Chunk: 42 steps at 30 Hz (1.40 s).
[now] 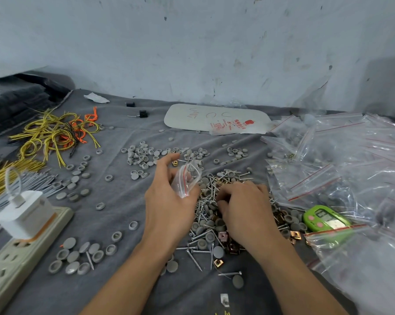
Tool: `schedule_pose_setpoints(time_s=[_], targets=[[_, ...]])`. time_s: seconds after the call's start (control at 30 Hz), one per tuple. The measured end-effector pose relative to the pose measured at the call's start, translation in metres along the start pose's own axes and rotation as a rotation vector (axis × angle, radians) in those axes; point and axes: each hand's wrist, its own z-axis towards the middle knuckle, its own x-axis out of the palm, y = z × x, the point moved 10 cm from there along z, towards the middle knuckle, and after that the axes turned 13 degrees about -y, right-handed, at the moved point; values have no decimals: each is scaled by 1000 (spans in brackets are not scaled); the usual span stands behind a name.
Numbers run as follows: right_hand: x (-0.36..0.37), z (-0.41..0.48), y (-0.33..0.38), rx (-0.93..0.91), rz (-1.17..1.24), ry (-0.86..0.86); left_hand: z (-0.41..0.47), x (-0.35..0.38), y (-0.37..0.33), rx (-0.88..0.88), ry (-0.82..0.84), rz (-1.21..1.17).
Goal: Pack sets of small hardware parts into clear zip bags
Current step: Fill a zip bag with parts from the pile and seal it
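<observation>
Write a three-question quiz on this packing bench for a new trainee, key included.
1. True or false: the left hand holds a small clear zip bag.
2. The right hand has its fingers down in: A) the mixed screw pile; B) the power strip; C) the yellow ties.
3. Fill in: the timer on the cloth is ___ in colour.
Key: 1 true; 2 A; 3 green.
</observation>
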Motion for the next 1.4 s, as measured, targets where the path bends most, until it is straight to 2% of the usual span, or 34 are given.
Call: schedule_pose_setpoints(time_s=[0.17,0.3,0.4,0.47,0.57,0.67,0.77,0.9,1.03,1.17,1.4], targets=[[-26,3,-7,102,237,-212,0,0,0,-21,10,-14],[-19,1,-11,164,298,-143,0,1,3,-44,22,-21],[-11,-1,-6,116,247,-71,6,-4,1,-117,11,-168],[-12,-2,-2,89,267,-96,13,-9,1,-219,-3,-367],[-13,-1,3,129,585,-89,13,2,11,-529,97,-713],[4,-7,23,144,937,190,-5,25,9,-916,289,-1029],[16,-16,35,192,1055,391,-8,31,8,-1024,338,-1161],[22,-21,28,342,1179,435,-2,28,21,-988,304,-1074],[17,-11,10,483,1280,248,-10,30,33,-865,474,-657],[8,-4,-3,512,1307,95,-19,35,33,-714,593,-414],[13,-5,-5,442,1157,156,-14,30,32,-605,462,-328]])
